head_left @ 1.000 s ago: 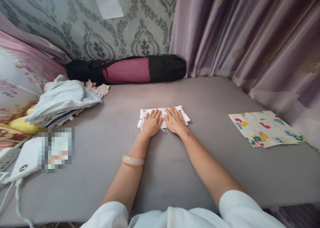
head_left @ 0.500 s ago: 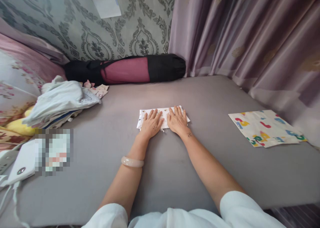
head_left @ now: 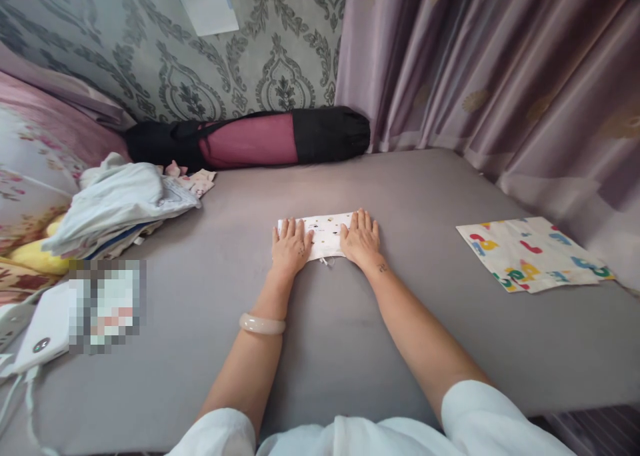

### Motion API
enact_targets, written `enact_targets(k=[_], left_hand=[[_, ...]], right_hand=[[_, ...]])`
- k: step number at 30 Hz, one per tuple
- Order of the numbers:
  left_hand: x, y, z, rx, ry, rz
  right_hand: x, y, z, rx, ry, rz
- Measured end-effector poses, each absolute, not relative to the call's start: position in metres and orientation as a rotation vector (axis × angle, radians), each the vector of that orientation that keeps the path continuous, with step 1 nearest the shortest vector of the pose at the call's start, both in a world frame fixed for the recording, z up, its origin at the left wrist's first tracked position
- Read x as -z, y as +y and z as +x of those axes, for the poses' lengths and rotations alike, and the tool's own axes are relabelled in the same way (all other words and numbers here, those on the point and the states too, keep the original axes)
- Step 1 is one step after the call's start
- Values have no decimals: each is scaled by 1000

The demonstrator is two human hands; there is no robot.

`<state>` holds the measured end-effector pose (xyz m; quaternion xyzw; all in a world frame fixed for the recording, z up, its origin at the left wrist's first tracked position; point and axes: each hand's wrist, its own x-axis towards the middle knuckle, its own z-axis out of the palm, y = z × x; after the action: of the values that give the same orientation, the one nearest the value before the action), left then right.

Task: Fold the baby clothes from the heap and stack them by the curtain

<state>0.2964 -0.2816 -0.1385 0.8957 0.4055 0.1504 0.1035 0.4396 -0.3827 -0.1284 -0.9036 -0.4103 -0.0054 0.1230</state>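
A white folded cloth (head_left: 326, 235) with small scattered prints lies flat on the grey sheet, a short string showing at its near edge. My left hand (head_left: 291, 246) rests palm down over its left end, fingers stretched out. Over the right end lies my right hand (head_left: 361, 239), also flat with fingers extended. Both hands press on the cloth without gripping it, and they hide its two ends. Whether it is a garment I cannot tell.
A folded cloth with colourful prints (head_left: 530, 253) lies at the right. To the left are a pile of folded clothes (head_left: 125, 196) and a white power bank (head_left: 47, 329) with cables. A black and maroon long bag (head_left: 250, 139) lies along the wall.
My hands have slid apart, the left one leftward and the right one slightly rightward, onto the ends of the white cloth. More of its middle now shows.
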Motion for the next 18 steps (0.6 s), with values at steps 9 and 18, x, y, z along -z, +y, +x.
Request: enact_targets(k=[9, 18], left_hand=[[127, -282, 293, -247, 1337, 2752], [133, -271, 282, -213, 1434, 2669]], right_hand=[[124, -384, 448, -43, -1145, -2622], [132, -387, 457, -32, -1064, -2677]])
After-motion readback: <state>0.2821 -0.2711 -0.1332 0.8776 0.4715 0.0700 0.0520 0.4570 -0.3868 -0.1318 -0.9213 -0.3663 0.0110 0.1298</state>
